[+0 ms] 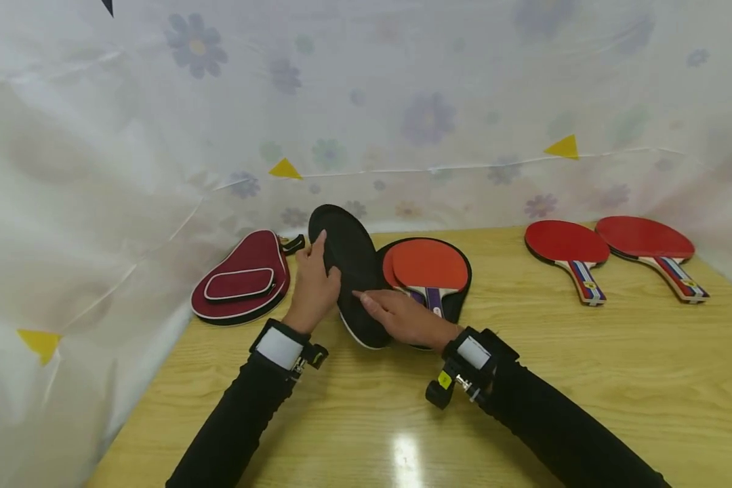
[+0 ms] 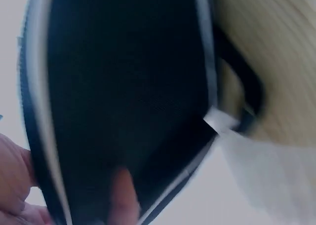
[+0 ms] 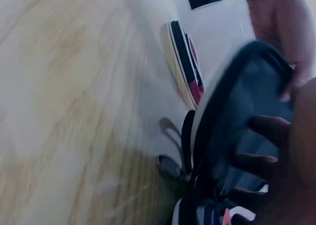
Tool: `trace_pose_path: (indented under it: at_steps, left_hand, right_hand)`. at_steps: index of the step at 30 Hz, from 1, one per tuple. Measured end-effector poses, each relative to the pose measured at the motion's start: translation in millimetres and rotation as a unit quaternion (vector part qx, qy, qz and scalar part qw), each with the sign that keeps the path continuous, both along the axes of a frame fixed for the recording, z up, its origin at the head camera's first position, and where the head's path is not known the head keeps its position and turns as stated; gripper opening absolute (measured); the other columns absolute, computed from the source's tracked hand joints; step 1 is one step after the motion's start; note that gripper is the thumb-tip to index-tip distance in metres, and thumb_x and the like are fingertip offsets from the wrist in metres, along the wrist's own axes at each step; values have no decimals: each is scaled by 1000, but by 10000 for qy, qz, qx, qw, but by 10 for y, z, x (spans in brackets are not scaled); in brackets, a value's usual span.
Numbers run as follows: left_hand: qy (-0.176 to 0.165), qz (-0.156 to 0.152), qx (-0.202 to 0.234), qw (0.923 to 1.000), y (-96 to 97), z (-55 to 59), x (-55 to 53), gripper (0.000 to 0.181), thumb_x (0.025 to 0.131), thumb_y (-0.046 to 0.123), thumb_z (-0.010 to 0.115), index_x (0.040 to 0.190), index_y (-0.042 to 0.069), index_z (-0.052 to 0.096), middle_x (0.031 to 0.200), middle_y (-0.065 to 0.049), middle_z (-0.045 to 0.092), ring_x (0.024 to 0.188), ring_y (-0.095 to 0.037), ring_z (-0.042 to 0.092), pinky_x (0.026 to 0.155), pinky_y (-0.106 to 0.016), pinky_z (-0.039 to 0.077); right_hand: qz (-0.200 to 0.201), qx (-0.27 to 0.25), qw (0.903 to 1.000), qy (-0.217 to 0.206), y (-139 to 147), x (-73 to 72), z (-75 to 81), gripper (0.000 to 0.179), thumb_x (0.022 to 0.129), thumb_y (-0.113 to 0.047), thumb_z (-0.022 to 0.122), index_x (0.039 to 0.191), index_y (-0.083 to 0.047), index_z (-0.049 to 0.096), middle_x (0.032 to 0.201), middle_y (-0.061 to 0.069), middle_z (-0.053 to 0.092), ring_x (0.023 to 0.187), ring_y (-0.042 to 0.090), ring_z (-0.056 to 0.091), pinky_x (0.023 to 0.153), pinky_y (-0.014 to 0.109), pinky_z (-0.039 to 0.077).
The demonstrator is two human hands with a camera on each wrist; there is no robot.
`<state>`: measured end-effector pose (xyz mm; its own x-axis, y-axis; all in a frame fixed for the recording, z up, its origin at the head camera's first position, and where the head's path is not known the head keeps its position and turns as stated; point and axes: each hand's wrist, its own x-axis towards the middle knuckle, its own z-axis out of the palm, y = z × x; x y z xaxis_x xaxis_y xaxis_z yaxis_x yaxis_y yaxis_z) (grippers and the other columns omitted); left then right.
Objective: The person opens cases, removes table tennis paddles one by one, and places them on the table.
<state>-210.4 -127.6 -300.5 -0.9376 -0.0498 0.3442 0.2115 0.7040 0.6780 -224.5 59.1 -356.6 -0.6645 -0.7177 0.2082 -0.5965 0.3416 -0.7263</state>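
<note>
A table tennis paddle case lies spread open in the head view, its black-lined flap raised and tilted to the left. My left hand grips the flap's left edge, with index finger and thumb showing on the lining. Across the flap's lower part, my right hand reaches with fingers extended against the lining; they show as spread fingers in the right wrist view. Two orange-red paddles with purple handles overlap in the case's other half, partly hidden by my right hand.
Left of the flap lies a closed maroon case with white piping and a black strap. Two red paddles, one nearer and one farther right, lie on the wooden table. A flower-printed sheet hangs behind.
</note>
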Motion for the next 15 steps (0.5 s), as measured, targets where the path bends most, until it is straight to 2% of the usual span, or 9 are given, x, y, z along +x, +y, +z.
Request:
trace_pose_path:
  at_steps: [4,7,10,12,15]
  left_hand:
    - [-511,420,-464,9967,-125,-121,-47,75,97,6,59,157,-8,16,155,-41,1,144,-55,18,106,-60,38]
    - [-990,681,-772,9898,-194,-187,-66,90,96,17,69,158,-8,9,159,-35,-14,149,-52,-3,112,-63,28]
    - [-1199,802,-1194,9823,-233,-227,-83,100,92,28,75,157,-11,10,161,-33,-17,150,-50,-9,115,-65,20]
    - [-1373,804,-1538,9752,-247,-250,-94,103,90,36,77,156,-12,13,162,-34,-14,150,-51,-10,117,-65,15]
    - [-1681,772,-2004,9621,-258,-293,-123,106,89,45,76,155,-12,17,161,-37,-5,149,-54,-5,118,-64,15]
  right_hand:
    - [41,441,9990,-44,40,-4,-68,53,112,-37,30,154,-8,43,157,16,40,148,33,33,118,51,28]
    - [-33,762,9971,18,42,13,-75,51,112,-37,32,153,-10,44,158,20,37,148,38,30,117,56,25]
    - [-91,1076,9940,197,23,36,-59,50,111,-37,35,152,-10,48,158,23,35,147,41,31,116,60,25]
    - [-107,1285,9912,295,15,51,-49,49,111,-36,37,151,-10,49,158,24,34,146,42,32,116,61,24]
    - [-48,1453,9883,459,4,68,-51,48,111,-34,39,149,-7,51,158,25,34,146,43,32,115,63,23]
